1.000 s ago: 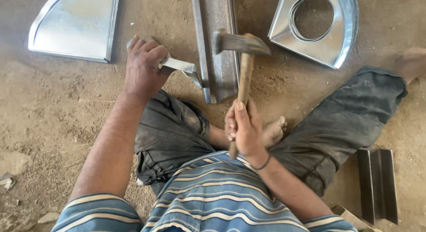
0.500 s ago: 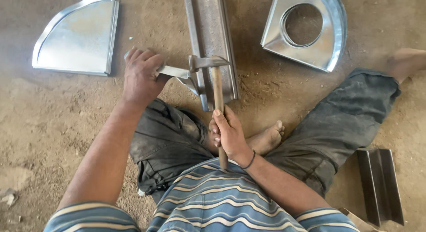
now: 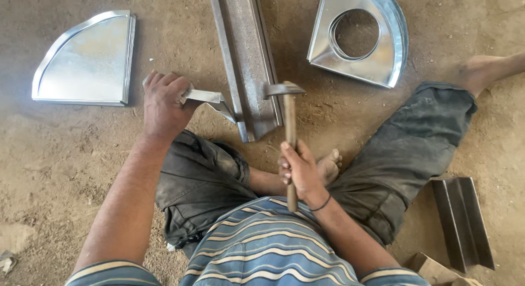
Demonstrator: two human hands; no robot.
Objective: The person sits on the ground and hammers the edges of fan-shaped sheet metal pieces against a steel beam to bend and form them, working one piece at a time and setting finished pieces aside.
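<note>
Head view, looking straight down at a seated person on a bare dirt floor point(image 3: 65, 155). No packages, labels or signs are visible anywhere; every item is unmarked sheet or bar metal.

Layout: a long grey steel angle bar point(image 3: 247, 62) lies lengthwise in front of the person, running from the top edge down toward the knees. Upper left, well apart from the bar: a quarter-round galvanised sheet-metal tray with a raised rim point(image 3: 87, 59). Upper right: a matching quarter-round galvanised sheet-metal piece with a round collared hole point(image 3: 377, 56). Lower right, beside the leg: a short dark folded steel channel point(image 3: 462, 223).

Left hand point(image 3: 164, 103): arm extended forward, knuckles up, fingers curled and pressed tight around one end of a small bent strip of shiny sheet metal point(image 3: 210, 100). The strip's far end touches the left flange of the angle bar, near the bar's lower end.

Right hand point(image 3: 298, 174): closed in a full fist around the lower part of the wooden handle of a steel-headed hammer point(image 3: 289, 116), wrist bent close to the body, a dark band at the wrist. Handle stands nearly vertical in the picture. The hammer head sits over the right flange of the angle bar; cannot tell whether it touches.

Legs folded, grey trousers; a bare foot shows just beside the right hand.
</note>
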